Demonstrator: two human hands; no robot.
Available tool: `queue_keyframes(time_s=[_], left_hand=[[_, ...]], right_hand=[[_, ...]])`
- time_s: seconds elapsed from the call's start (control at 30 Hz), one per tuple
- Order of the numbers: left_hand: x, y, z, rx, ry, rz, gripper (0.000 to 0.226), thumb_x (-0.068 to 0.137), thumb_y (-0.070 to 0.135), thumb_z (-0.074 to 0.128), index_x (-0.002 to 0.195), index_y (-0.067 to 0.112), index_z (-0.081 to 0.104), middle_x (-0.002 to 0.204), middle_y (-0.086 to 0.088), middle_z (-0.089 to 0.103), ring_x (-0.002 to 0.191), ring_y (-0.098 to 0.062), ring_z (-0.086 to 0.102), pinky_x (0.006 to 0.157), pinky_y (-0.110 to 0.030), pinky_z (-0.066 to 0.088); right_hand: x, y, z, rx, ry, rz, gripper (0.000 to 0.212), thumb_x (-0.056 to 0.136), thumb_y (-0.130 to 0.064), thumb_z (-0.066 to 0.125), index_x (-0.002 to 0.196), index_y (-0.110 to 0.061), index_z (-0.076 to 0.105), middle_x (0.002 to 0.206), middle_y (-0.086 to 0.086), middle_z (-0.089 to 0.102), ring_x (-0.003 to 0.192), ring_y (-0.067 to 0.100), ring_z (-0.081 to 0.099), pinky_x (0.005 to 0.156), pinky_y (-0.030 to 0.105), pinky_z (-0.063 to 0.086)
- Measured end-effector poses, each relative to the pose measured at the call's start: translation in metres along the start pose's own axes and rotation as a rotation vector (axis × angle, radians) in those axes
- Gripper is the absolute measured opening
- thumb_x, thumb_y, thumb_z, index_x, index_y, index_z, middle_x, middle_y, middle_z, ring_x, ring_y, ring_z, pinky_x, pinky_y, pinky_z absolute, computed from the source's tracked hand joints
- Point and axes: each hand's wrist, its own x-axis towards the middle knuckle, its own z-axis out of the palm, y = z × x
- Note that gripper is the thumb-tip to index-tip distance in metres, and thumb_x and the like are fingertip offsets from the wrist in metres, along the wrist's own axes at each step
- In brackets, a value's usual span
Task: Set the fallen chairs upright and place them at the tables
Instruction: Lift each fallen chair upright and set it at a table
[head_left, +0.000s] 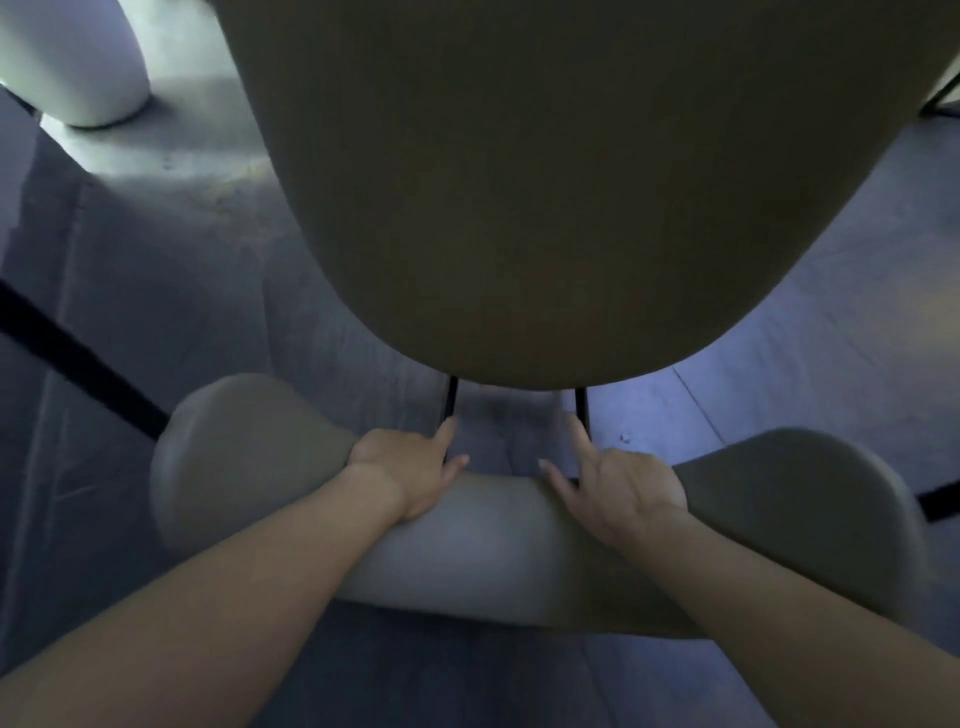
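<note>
A grey padded chair backrest (467, 551) curves across the lower middle, with a rounded wing at each end. Two thin black rods (451, 400) run from it up under a large tan rounded surface (519, 182); I cannot tell whether that surface is the chair's seat or a tabletop. My left hand (410, 462) grips the backrest's top edge left of centre, its index finger lying along the left rod. My right hand (618, 483) grips the same edge right of centre, its index finger pointing up the right rod.
The floor (171, 291) is dark grey, with a bright patch at the upper left. A white rounded base (78, 62) stands at the top left. Black legs or bars show at the left edge (78, 364), far right (940, 499) and top right (940, 98).
</note>
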Motion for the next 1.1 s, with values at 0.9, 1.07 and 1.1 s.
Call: queue_keyframes(time_s=[0.9, 1.07, 1.1], left_hand=[[0.053, -0.097, -0.622, 0.048, -0.434, 0.013, 0.065, 0.107, 0.047, 0.019, 0.151, 0.001, 0.036, 0.161, -0.014, 0.028, 0.147, -0.03, 0.028, 0.115, -0.036, 0.022], [0.067, -0.105, -0.673, -0.016, -0.389, -0.04, 0.067, 0.107, 0.049, 0.015, 0.151, 0.003, 0.036, 0.161, -0.014, 0.029, 0.147, -0.029, 0.028, 0.113, -0.033, 0.024], [0.067, -0.107, -0.681, -0.019, -0.373, -0.034, 0.069, 0.106, 0.052, 0.014, 0.15, 0.005, 0.039, 0.16, -0.014, 0.031, 0.146, -0.029, 0.03, 0.112, -0.033, 0.024]], right_hand=[[0.161, 0.089, -0.613, -0.048, -0.43, -0.046, 0.086, 0.097, -0.073, 0.01, 0.145, -0.015, 0.051, 0.152, 0.01, 0.05, 0.135, 0.031, 0.049, 0.109, 0.048, 0.035], [0.185, 0.089, -0.653, -0.008, -0.412, -0.031, 0.086, 0.098, -0.071, 0.007, 0.141, -0.013, 0.053, 0.147, 0.012, 0.053, 0.131, 0.031, 0.052, 0.107, 0.047, 0.037], [0.188, 0.089, -0.658, 0.001, -0.399, -0.035, 0.087, 0.097, -0.072, 0.006, 0.14, -0.014, 0.055, 0.146, 0.012, 0.055, 0.13, 0.032, 0.053, 0.106, 0.047, 0.037]])
